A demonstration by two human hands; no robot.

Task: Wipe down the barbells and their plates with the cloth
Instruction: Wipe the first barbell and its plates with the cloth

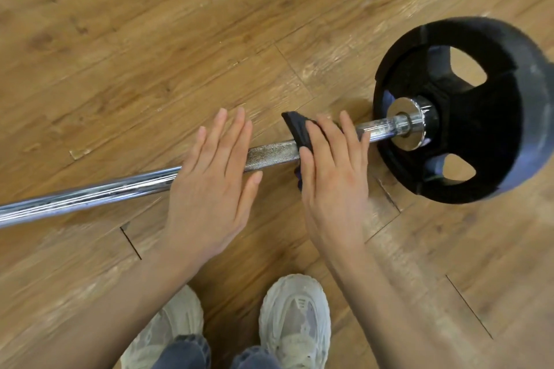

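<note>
A chrome barbell (90, 192) lies across the wooden floor from lower left to upper right. Its right end carries a black plate (479, 129) with cut-out grip holes, standing on edge. My left hand (212, 186) rests flat on the bar where the smooth part meets the knurled part, fingers straight. My right hand (332, 171) lies over the bar just left of the collar, pressing a dark cloth (296, 132) onto it. The cloth pokes out above and below that hand; most of it is hidden under the palm.
Wooden plank floor (150, 54) surrounds the barbell. My two pale sneakers (295, 320) and dark trouser cuffs are at the bottom middle, close behind the bar.
</note>
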